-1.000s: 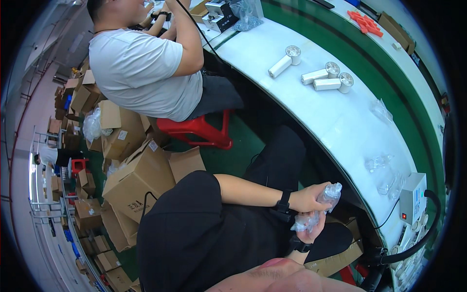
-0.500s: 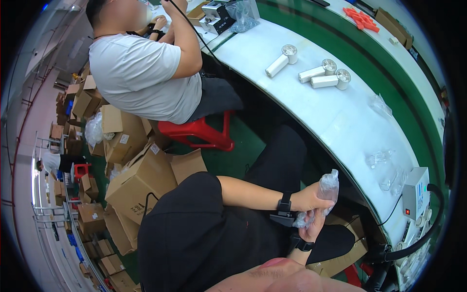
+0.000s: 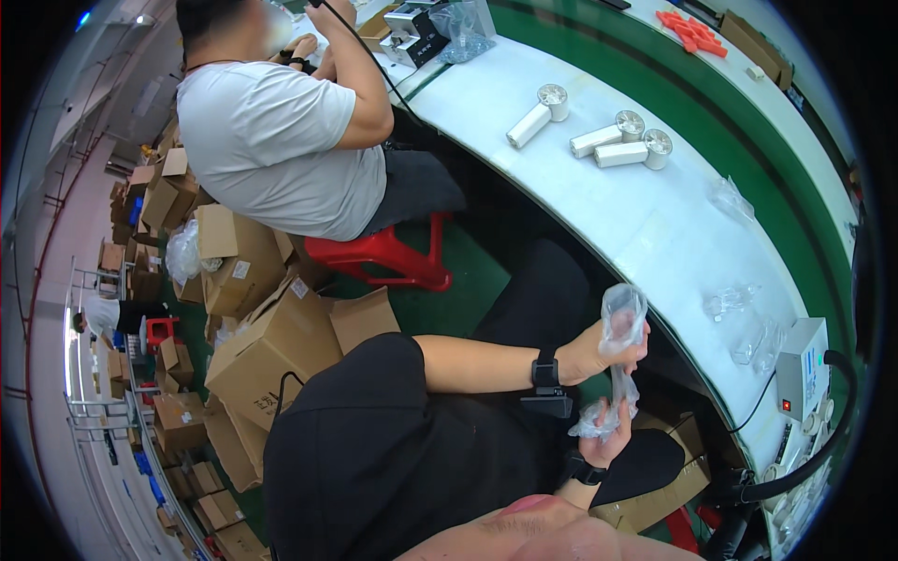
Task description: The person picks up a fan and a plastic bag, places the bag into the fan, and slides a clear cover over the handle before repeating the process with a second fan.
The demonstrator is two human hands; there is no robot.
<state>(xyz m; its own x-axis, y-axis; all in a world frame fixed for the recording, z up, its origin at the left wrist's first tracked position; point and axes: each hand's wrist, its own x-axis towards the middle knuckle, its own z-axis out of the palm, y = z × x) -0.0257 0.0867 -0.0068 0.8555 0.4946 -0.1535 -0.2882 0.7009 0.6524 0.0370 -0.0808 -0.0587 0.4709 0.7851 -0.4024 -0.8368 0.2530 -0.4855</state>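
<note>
Crumpled clear plastic film, which looks like a thin bag (image 3: pixel 624 301), is between my hands above my lap. My left hand (image 3: pixel 589 355) is closed on its upper part, and a loose, puffed end stands above the fingers. Lower down, my right hand (image 3: pixel 608 443) grips a bunched part of the film. A twisted strip of it runs between the two hands. Whether anything lies inside the film, I cannot tell. Both wrists wear black straps. The white table's near edge is just to the right of my hands.
Three white handheld fans (image 3: pixel 531 125) lie on the curved white table (image 3: pixel 645 220). Clear plastic bags (image 3: pixel 731 200) and a white box (image 3: pixel 802 366) with a black hose are farther right. A co-worker (image 3: pixel 281 140) sits on a red stool (image 3: pixel 383 254). Cardboard boxes (image 3: pixel 271 351) crowd the left.
My hands have moved apart, the left one going up and the right one slightly down. The plastic film has opened out at the top and now stretches between them.
</note>
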